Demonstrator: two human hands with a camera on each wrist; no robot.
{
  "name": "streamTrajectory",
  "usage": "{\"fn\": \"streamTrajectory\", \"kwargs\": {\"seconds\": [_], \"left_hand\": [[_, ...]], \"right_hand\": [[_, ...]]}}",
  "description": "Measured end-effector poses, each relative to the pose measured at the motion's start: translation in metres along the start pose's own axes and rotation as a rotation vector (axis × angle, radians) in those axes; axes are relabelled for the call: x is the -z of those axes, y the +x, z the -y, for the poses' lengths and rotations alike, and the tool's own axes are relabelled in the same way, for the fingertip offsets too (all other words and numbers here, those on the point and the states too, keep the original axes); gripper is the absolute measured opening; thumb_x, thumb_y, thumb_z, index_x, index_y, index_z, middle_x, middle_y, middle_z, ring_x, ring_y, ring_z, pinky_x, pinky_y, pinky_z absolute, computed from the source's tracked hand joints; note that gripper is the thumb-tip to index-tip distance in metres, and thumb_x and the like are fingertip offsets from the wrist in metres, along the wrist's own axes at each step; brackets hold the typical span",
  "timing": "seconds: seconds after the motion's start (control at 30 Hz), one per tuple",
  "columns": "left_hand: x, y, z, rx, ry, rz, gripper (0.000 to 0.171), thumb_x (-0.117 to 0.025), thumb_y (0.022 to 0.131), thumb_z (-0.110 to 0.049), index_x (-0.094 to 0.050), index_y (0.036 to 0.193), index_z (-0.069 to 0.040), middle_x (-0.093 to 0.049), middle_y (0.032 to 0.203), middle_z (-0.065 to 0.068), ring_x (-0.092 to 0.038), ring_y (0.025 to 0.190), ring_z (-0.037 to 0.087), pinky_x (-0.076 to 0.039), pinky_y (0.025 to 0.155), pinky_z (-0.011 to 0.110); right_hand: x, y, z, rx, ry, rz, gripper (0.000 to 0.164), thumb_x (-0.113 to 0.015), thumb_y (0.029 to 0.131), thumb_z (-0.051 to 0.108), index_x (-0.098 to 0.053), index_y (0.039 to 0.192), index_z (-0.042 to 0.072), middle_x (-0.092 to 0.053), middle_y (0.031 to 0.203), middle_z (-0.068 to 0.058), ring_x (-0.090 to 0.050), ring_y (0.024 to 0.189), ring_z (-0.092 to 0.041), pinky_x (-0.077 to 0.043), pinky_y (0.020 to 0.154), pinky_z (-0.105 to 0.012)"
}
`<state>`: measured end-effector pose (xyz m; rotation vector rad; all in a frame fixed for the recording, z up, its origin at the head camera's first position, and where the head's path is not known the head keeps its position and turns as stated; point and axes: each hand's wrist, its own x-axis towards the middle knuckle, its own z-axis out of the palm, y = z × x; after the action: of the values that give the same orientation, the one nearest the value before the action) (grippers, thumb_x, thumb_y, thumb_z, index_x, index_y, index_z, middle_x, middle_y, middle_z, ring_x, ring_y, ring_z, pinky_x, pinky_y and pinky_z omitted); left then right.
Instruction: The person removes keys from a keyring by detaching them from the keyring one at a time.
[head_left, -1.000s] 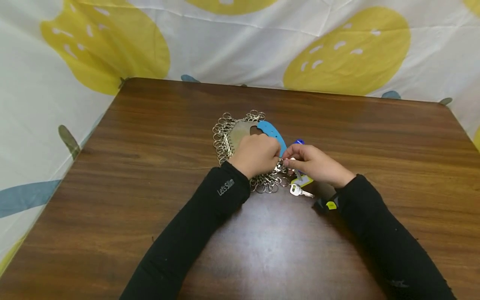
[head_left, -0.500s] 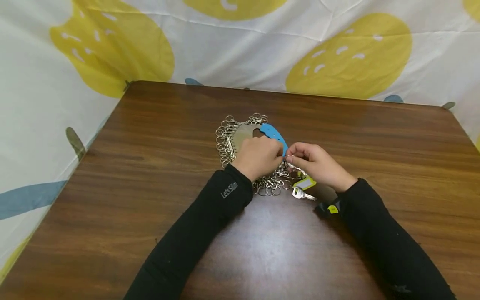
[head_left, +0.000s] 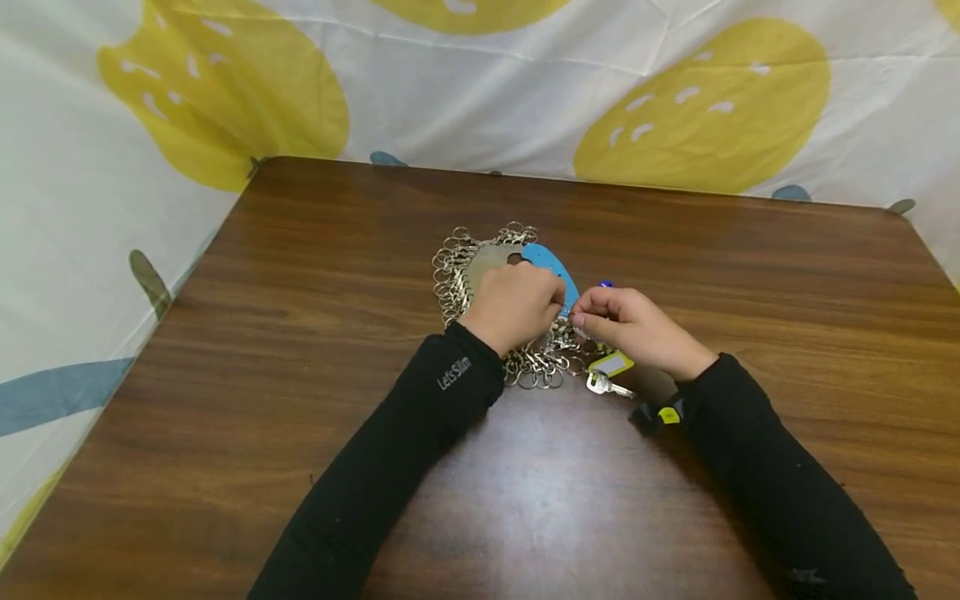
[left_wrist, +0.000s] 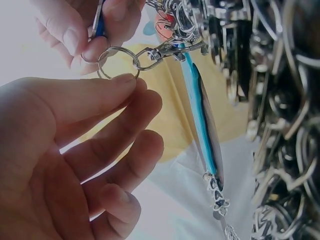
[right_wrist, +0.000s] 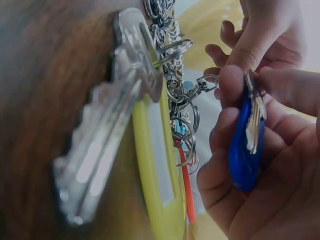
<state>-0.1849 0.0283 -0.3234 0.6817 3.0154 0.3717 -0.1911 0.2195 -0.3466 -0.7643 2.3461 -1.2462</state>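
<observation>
In the left wrist view, my left hand pinches a split key ring between thumb and forefinger. That ring hangs from a metal clip on the key holder. The holder, seen in the head view, is a flat grey plate with a blue edge and many clips and rings around it. My right hand holds a blue key tag with a small key, pinching its top end right beside the ring. Whether the tag's loop is on the ring cannot be told.
A yellow key tag and a silver key lie on the brown table below my right hand. A red tag shows behind the yellow one. Patterned white cloth borders the table's back and left.
Both hands stay close together at the ring with small finger shifts. A sliver of the blue tag shows beyond my right hand again, after being hidden half a second ago.
</observation>
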Motion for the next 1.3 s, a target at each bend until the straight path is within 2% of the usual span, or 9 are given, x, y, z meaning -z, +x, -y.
{"fn": "streamTrajectory", "kwargs": {"seconds": [0.23, 0.47, 0.63, 0.77, 0.87, 1.07, 1.13, 1.2, 1.3], "left_hand": [[0.0024, 0.0007, -0.0027, 0.005, -0.006, 0.0, 0.027, -0.052, 0.096, -0.022, -0.063, 0.072, -0.022, -0.051, 0.064, -0.006, -0.046, 0.059, 0.011, -0.034, 0.052, 0.027], [0.0012, 0.0023, -0.004, 0.023, -0.001, -0.01, 0.02, -0.053, 0.096, -0.025, -0.069, 0.084, -0.023, -0.061, 0.074, -0.006, -0.054, 0.064, 0.012, -0.044, 0.057, 0.031], [0.0004, 0.004, -0.0048, 0.018, -0.011, -0.013, 0.018, -0.054, 0.095, -0.025, -0.071, 0.091, -0.024, -0.068, 0.083, -0.007, -0.06, 0.069, 0.011, -0.048, 0.058, 0.032], [0.0, 0.0049, -0.0059, 0.006, -0.047, -0.017, 0.019, -0.053, 0.094, -0.021, -0.072, 0.097, -0.025, -0.07, 0.087, -0.006, -0.062, 0.069, 0.011, -0.047, 0.054, 0.031], [-0.0002, 0.005, -0.0068, -0.001, -0.064, -0.016, 0.02, -0.053, 0.092, -0.02, -0.072, 0.096, -0.025, -0.069, 0.084, -0.007, -0.061, 0.067, 0.011, -0.044, 0.052, 0.029], [0.0008, 0.0032, -0.008, -0.02, -0.081, -0.02, 0.024, -0.05, 0.093, -0.019, -0.069, 0.08, -0.023, -0.053, 0.066, -0.007, -0.049, 0.059, 0.01, -0.033, 0.047, 0.026], [0.0015, 0.0024, -0.0081, -0.03, -0.106, -0.011, 0.026, -0.048, 0.094, -0.019, -0.07, 0.08, -0.023, -0.05, 0.064, -0.006, -0.047, 0.058, 0.009, -0.03, 0.047, 0.024], [0.0023, 0.0014, -0.008, -0.036, -0.135, 0.004, 0.026, -0.048, 0.095, -0.021, -0.072, 0.086, -0.024, -0.054, 0.066, -0.006, -0.047, 0.057, 0.009, -0.029, 0.047, 0.024], [0.003, 0.0005, -0.0074, -0.036, -0.167, 0.031, 0.022, -0.052, 0.095, -0.027, -0.074, 0.1, -0.024, -0.066, 0.079, -0.007, -0.054, 0.062, 0.008, -0.035, 0.049, 0.023]], "right_hand": [[0.0009, -0.0003, -0.0019, -0.041, -0.013, -0.049, 0.017, -0.054, 0.096, 0.015, -0.061, 0.097, 0.0, -0.056, 0.078, -0.01, -0.049, 0.069, -0.014, -0.043, 0.064, -0.024], [0.0019, -0.0006, -0.0006, -0.095, -0.041, -0.082, 0.02, -0.054, 0.097, 0.02, -0.062, 0.101, 0.002, -0.057, 0.081, -0.012, -0.048, 0.066, -0.013, -0.042, 0.061, -0.025], [0.0025, -0.001, 0.0004, -0.086, -0.052, -0.08, 0.018, -0.055, 0.096, 0.02, -0.063, 0.099, 0.003, -0.056, 0.079, -0.01, -0.048, 0.066, -0.011, -0.042, 0.063, -0.024], [0.0027, -0.0002, 0.0004, -0.07, -0.063, -0.087, 0.018, -0.056, 0.095, 0.02, -0.064, 0.097, 0.004, -0.054, 0.076, -0.005, -0.047, 0.065, -0.009, -0.042, 0.062, -0.023], [0.0025, 0.001, -0.001, -0.069, -0.068, -0.102, 0.017, -0.057, 0.095, 0.019, -0.064, 0.096, 0.004, -0.052, 0.075, -0.003, -0.046, 0.064, -0.008, -0.041, 0.061, -0.023], [0.0023, 0.0017, -0.0025, -0.081, -0.074, -0.115, 0.017, -0.058, 0.094, 0.019, -0.065, 0.096, 0.003, -0.055, 0.079, -0.005, -0.046, 0.067, -0.008, -0.04, 0.061, -0.022], [0.0025, 0.0018, -0.0021, -0.083, -0.072, -0.119, 0.018, -0.058, 0.095, 0.02, -0.065, 0.096, 0.004, -0.057, 0.081, -0.007, -0.046, 0.067, -0.009, -0.04, 0.061, -0.022], [0.0025, 0.002, -0.0018, -0.082, -0.073, -0.124, 0.02, -0.057, 0.095, 0.022, -0.066, 0.096, 0.004, -0.058, 0.082, -0.008, -0.046, 0.067, -0.008, -0.04, 0.06, -0.022], [0.0025, 0.0024, -0.0011, -0.082, -0.076, -0.126, 0.021, -0.057, 0.095, 0.023, -0.067, 0.096, 0.005, -0.059, 0.082, -0.007, -0.046, 0.065, -0.008, -0.04, 0.06, -0.023]]}}
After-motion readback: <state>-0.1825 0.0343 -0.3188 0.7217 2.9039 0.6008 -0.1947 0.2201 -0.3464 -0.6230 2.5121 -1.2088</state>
